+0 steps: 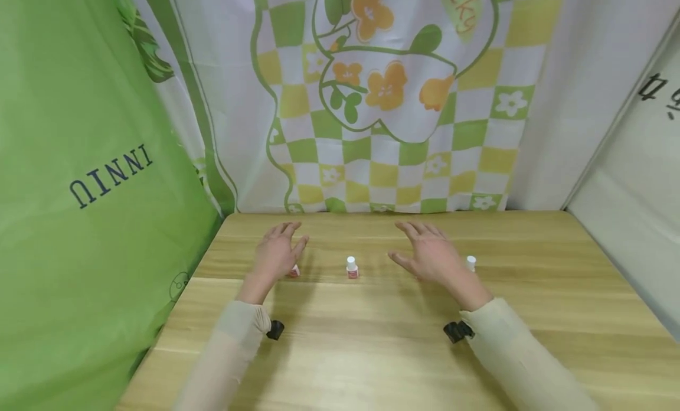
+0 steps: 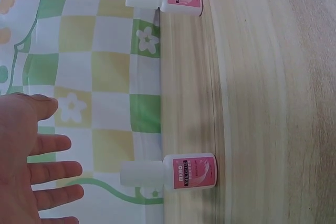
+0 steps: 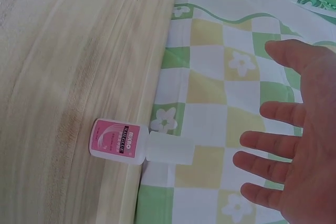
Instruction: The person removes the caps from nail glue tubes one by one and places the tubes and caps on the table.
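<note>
Both hands hover over the wooden table with fingers spread and nothing held. My left hand (image 1: 277,254) is nearest a white nail glue bottle (image 1: 294,271) with a pink label, mostly hidden behind it. Between the hands stands a second nail glue bottle (image 1: 352,268), upright with its white cap on. A third bottle (image 1: 471,263) shows beside the wrist of my right hand (image 1: 431,257), which covers its lower part. In the left wrist view, a capped bottle (image 2: 194,171) stands apart from the fingers. A capped bottle (image 3: 118,139) likewise stands apart from my fingers in the right wrist view.
The wooden table (image 1: 361,358) ends at a hanging checkered curtain (image 1: 385,175) at the back. Green cloth (image 1: 101,251) hangs along the left side, white cloth (image 1: 627,210) along the right. Dark camera mounts (image 1: 458,332) sit at the wrists.
</note>
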Demonstrator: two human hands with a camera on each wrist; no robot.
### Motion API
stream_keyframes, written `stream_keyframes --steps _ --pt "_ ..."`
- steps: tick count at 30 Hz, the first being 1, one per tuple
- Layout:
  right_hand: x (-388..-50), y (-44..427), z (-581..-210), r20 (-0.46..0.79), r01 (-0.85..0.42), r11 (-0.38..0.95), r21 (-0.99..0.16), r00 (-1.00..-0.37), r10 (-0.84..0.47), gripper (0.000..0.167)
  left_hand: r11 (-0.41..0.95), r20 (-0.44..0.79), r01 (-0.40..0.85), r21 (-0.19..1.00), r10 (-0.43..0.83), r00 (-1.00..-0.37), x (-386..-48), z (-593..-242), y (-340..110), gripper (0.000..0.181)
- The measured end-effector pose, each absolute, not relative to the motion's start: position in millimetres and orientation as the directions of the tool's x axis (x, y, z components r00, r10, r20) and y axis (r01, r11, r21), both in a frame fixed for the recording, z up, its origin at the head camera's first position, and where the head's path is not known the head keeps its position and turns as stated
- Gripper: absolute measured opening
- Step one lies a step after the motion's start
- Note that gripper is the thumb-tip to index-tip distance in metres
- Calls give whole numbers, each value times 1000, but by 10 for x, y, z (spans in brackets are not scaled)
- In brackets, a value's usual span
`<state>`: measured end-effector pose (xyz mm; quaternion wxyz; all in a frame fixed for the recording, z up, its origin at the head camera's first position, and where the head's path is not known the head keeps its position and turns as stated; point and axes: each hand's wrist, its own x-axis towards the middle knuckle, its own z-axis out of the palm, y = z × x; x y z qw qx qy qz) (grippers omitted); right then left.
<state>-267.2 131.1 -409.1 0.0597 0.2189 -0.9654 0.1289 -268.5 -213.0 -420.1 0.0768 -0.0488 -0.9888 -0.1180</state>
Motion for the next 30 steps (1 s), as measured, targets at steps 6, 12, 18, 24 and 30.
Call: stream_keyframes --steps 6,12,18,24,30 --pt "-2680 1274 -4054 188 -443 866 -230 -894 -408 75 963 178 119 240 77 -981 -2714 -4170 -2179 57" --pt "-2667 1235 -4062 183 -440 871 -218 -895 -406 72 966 181 107 235 65 -981 -2691 -4177 -2213 56" --pt "-2637 1197 -4066 158 -433 869 -238 -900 -405 70 965 162 103 242 65 -985 -2662 -4185 -2231 54" --pt "-2636 1156 -4077 178 -452 858 -244 -890 -419 66 964 154 93 247 56 -987 -2645 -4174 -2248 54" --pt "-2616 1121 -4100 180 -461 853 -245 -886 -427 64 961 141 74 266 37 -989 -2623 -4194 -2258 52"
